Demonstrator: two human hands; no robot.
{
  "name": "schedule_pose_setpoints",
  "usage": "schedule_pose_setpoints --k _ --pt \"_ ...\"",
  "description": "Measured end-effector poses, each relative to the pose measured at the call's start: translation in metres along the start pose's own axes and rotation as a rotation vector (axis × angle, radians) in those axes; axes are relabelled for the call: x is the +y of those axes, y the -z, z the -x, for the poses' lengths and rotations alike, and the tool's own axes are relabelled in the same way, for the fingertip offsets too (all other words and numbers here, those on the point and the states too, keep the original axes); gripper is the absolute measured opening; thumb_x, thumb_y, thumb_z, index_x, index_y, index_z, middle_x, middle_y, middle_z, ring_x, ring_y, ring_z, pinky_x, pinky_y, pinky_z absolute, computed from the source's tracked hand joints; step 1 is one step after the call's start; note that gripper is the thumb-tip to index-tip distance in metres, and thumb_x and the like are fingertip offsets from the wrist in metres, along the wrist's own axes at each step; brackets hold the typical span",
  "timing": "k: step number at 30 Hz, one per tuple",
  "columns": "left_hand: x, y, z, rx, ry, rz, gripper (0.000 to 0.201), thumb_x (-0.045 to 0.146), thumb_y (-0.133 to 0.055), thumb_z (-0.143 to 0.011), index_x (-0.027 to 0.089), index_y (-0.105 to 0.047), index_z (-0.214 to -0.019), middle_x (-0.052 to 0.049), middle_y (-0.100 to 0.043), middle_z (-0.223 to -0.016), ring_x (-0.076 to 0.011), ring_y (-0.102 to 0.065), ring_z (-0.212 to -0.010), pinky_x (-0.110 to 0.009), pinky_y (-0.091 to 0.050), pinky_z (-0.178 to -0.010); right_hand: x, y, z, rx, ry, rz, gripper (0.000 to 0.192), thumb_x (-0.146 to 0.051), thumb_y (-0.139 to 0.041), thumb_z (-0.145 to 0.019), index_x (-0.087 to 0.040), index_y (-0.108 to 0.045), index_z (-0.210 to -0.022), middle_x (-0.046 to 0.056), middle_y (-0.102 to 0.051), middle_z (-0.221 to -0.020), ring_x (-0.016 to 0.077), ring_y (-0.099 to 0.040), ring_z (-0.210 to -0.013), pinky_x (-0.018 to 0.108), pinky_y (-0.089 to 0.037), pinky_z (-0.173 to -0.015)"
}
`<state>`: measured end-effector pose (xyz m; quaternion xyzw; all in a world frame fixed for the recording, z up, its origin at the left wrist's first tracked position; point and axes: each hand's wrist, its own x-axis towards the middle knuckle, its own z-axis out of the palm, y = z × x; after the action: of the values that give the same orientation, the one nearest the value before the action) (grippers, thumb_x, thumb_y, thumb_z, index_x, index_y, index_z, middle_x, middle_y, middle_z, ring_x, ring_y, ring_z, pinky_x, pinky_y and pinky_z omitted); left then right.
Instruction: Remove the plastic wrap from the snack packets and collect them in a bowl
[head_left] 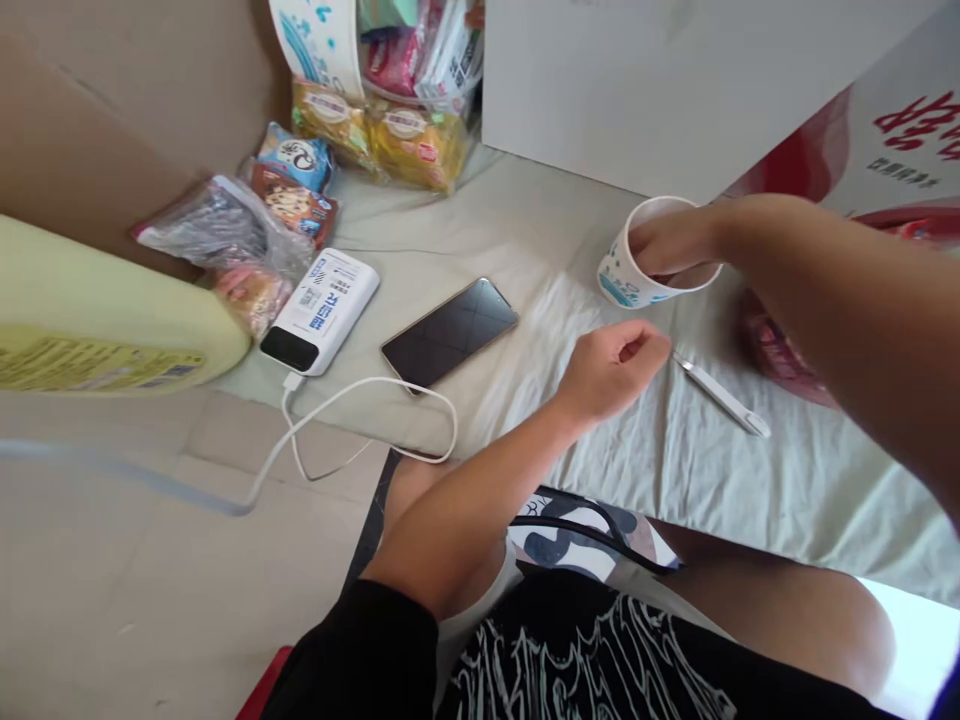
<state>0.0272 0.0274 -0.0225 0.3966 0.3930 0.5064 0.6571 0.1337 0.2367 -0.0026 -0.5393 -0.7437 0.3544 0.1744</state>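
My right hand (673,242) reaches down into a white paper cup (628,278) with blue print. The cup's wall hides the fingertips, so whatever they touch is out of sight. On the cloth in front of the cup rests my left hand (616,372), curled in a loose fist with nothing visible in it. Just right of its knuckles lies a slim tool with a white handle (721,397) and a thin metal tip. A dark-screened smartphone (451,332) lies to the left of that hand.
A white power bank (322,312) with a white cable (375,382) sits at left. Behind it are snack packets (294,185) and a tub of packets (424,75). A white box (637,90) stands behind the cup. A pink package (787,355) lies under my right forearm.
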Motion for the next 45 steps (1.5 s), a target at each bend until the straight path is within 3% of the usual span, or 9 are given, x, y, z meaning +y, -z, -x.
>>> schedule_pose_setpoints --k 4,7,11,14,18,22,29,35,45 --pt "0.007 0.002 -0.001 -0.01 0.033 0.049 0.034 0.043 -0.07 -0.089 0.02 -0.056 -0.068 0.004 -0.044 -0.061 -0.0111 -0.039 -0.06 -0.032 -0.03 -0.058 -0.011 0.013 0.01 -0.546 -0.315 -0.036 0.018 -0.013 -0.071 -0.089 -0.011 -0.071 -0.07 0.003 -0.073 -0.071 0.0106 -0.067 -0.061 0.03 -0.056 -0.066" --pt "0.005 0.001 -0.004 -0.018 -0.011 0.021 0.031 0.039 -0.066 -0.091 0.02 -0.056 -0.068 0.004 -0.045 -0.062 -0.0113 -0.041 -0.061 -0.032 -0.031 -0.061 -0.032 0.013 0.02 -0.59 -0.523 0.027 0.044 -0.022 -0.045 -0.105 -0.009 -0.071 -0.073 0.007 -0.07 -0.07 0.0116 -0.066 -0.061 0.033 -0.057 -0.069" --pt "-0.002 -0.002 -0.007 0.01 -0.063 -0.045 0.034 0.034 -0.061 -0.091 0.02 -0.048 -0.063 0.004 -0.043 -0.06 -0.011 -0.04 -0.06 -0.031 -0.029 -0.06 -0.063 0.023 0.057 -0.201 -0.424 0.193 0.034 -0.028 -0.063 -0.1 -0.017 -0.064 -0.068 0.004 -0.061 -0.067 0.0179 -0.064 -0.078 0.038 -0.054 -0.084" --pt "-0.005 0.0 -0.005 0.016 -0.059 -0.107 0.03 0.035 -0.06 -0.088 0.021 -0.051 -0.063 0.004 -0.044 -0.057 -0.0109 -0.037 -0.056 -0.03 -0.027 -0.055 -0.058 0.036 0.13 0.219 -0.062 0.243 0.007 -0.02 -0.07 -0.093 -0.027 -0.069 -0.091 0.004 -0.07 -0.087 0.0225 -0.064 -0.094 0.041 -0.05 -0.093" --pt "-0.006 0.005 0.001 0.025 -0.086 -0.251 0.027 0.039 -0.062 -0.084 0.02 -0.058 -0.065 0.001 -0.052 -0.06 -0.013 -0.048 -0.059 -0.03 -0.038 -0.058 0.01 0.036 0.26 0.604 0.013 0.106 0.012 -0.021 -0.062 -0.086 -0.026 -0.069 -0.095 0.0 -0.066 -0.072 0.019 -0.063 -0.068 0.037 -0.051 -0.071" --pt "-0.007 -0.001 0.003 -0.031 -0.109 -0.454 0.026 0.043 -0.064 -0.085 0.021 -0.062 -0.072 0.0 -0.06 -0.067 -0.0151 -0.058 -0.067 -0.03 -0.047 -0.066 0.1 0.041 0.327 0.858 -0.332 -0.079 0.014 -0.031 -0.067 -0.079 -0.024 -0.066 -0.091 0.0 -0.066 -0.078 0.0182 -0.066 -0.071 0.036 -0.055 -0.07" --pt "-0.015 -0.074 -0.043 -0.029 0.025 -0.603 0.042 0.05 -0.066 -0.088 0.024 -0.064 -0.12 -0.012 -0.065 -0.143 -0.0296 -0.067 -0.124 -0.042 -0.057 -0.096 0.152 0.082 0.288 0.632 -0.667 -0.848 0.026 -0.04 -0.068 -0.083 -0.026 -0.06 -0.103 0.002 -0.072 -0.085 0.0159 -0.07 -0.067 0.025 -0.055 -0.056" --pt "-0.014 -0.126 -0.1 -0.091 -0.031 -0.765 0.04 0.059 -0.05 -0.099 0.026 -0.069 -0.111 -0.008 -0.074 -0.129 -0.0341 -0.062 -0.132 -0.05 -0.048 -0.113 0.147 0.092 0.267 0.414 -0.666 -1.072 0.026 -0.045 -0.054 -0.093 -0.021 -0.064 -0.099 0.005 -0.076 -0.074 0.0147 -0.066 -0.055 0.022 -0.05 -0.05" --pt "-0.02 -0.169 -0.132 -0.294 -0.02 -0.828 0.045 0.057 -0.046 -0.1 0.026 -0.068 -0.125 -0.007 -0.072 -0.14 -0.0305 -0.062 -0.134 -0.048 -0.047 -0.116 0.162 0.124 0.272 0.607 -0.721 -1.073 0.017 -0.027 -0.055 -0.088 -0.017 -0.067 -0.08 0.009 -0.073 -0.065 0.0156 -0.068 -0.055 0.022 -0.058 -0.052"
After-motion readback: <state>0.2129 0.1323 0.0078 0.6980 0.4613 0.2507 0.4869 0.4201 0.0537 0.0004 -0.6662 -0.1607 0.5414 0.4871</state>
